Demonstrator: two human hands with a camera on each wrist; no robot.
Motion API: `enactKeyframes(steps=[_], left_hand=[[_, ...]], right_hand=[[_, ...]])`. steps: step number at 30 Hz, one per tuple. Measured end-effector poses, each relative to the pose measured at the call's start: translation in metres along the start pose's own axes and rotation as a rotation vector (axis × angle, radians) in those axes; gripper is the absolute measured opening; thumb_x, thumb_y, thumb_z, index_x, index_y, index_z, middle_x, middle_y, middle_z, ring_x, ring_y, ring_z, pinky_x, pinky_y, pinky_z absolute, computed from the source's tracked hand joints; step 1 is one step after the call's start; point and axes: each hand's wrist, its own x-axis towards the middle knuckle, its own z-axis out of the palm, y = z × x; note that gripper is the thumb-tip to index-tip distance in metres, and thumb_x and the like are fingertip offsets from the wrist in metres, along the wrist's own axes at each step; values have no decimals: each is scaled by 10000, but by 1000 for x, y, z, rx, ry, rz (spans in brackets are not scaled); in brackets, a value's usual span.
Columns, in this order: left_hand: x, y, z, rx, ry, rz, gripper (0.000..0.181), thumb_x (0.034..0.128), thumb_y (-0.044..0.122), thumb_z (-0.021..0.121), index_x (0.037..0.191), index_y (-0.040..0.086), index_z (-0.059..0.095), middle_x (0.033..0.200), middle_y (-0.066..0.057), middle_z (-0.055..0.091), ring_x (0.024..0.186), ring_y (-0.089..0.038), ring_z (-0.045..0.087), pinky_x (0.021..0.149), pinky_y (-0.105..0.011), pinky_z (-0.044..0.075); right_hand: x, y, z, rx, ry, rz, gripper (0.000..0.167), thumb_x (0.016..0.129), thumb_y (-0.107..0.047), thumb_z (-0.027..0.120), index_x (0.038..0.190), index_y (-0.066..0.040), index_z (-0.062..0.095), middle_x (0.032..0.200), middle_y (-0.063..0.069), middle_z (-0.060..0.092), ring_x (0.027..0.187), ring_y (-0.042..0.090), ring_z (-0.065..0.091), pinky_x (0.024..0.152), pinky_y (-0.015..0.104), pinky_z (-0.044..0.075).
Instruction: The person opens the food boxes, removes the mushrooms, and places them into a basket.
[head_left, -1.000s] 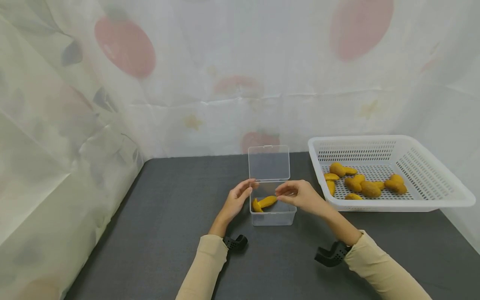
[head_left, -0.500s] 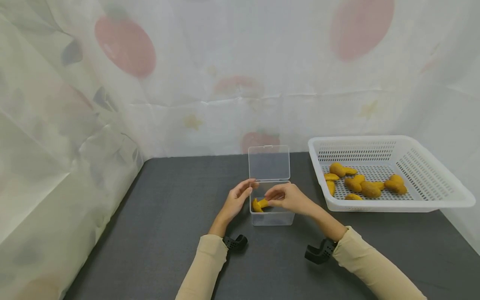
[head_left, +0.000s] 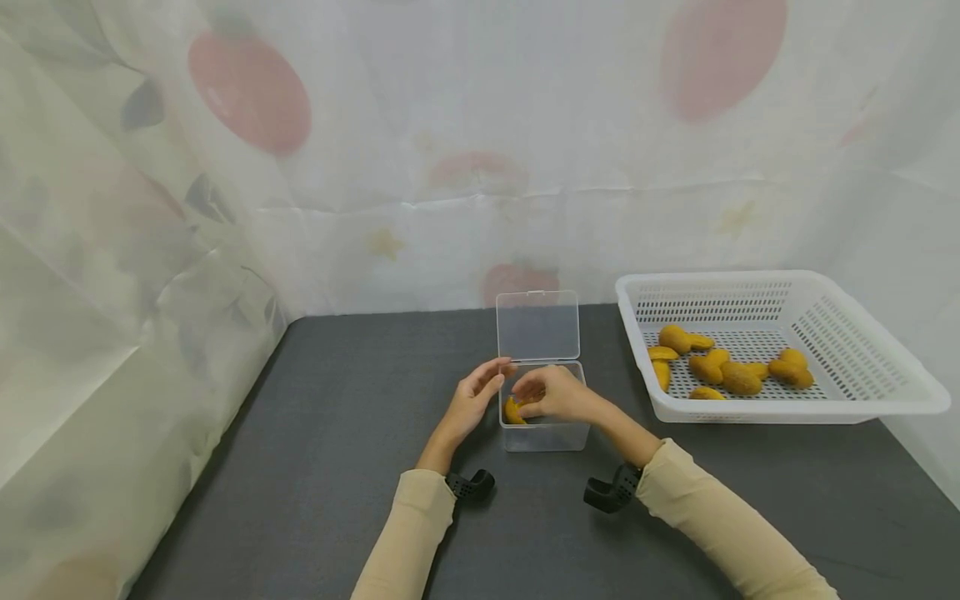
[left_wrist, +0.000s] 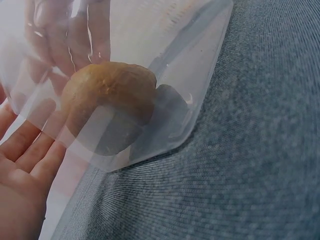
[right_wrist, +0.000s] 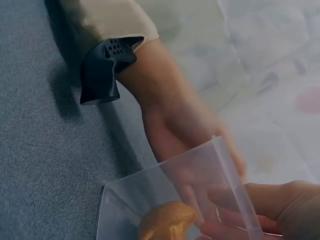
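Note:
A small clear plastic box (head_left: 547, 437) stands on the dark cloth with its hinged lid (head_left: 537, 325) raised. Inside on the left lies a yellow-brown mushroom (head_left: 513, 411), its rounded cap (left_wrist: 112, 92) showing through the wall in the left wrist view. My left hand (head_left: 470, 404) rests against the left side, its fingers (left_wrist: 37, 152) touching the wall. My right hand (head_left: 555, 393) reaches over the box's right rim, fingers loosely bent above the mushroom. It covers most of the stem in the head view. Firm contact between the right fingers and the mushroom cannot be made out.
A white perforated basket (head_left: 795, 407) stands at the right, with several more mushrooms (head_left: 741, 379) in it. Behind the table (head_left: 360, 433) hangs a pale printed sheet (head_left: 450, 208), close behind the raised lid. Another sheet (head_left: 97, 333) hangs along the left.
My right hand has moved left over the box and now covers the mushroom's stem. The mushroom, the box and my left hand show no clear movement.

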Motion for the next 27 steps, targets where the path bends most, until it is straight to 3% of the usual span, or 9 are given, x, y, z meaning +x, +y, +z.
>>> enactKeyframes(steps=[6, 11, 27], left_hand=[[0, 1, -1, -5, 4, -9, 402, 1039, 177, 425, 1415, 38, 448, 1393, -246, 530, 1342, -380, 469, 1153, -537, 343], [0, 1, 0, -2, 3, -14, 405, 1037, 173, 428, 1415, 28, 446, 1382, -253, 537, 1342, -376, 469, 1152, -534, 346], [0, 1, 0, 2, -6, -13, 400, 1038, 156, 421, 1411, 13, 446, 1378, -274, 530, 1343, -397, 463, 1148, -561, 339]], right_hand=[[8, 2, 5, -14, -12, 88, 408, 820, -202, 767, 1125, 54, 677, 1116, 205, 717, 1028, 343, 695, 863, 374, 588], [12, 8, 12, -17, -13, 129, 413, 804, -232, 785, 1104, 38, 696, 1063, 175, 739, 976, 298, 710, 832, 341, 594], [13, 8, 14, -81, 9, 100, 322, 766, -157, 809, 1012, 35, 733, 970, 153, 758, 837, 208, 694, 746, 285, 586]])
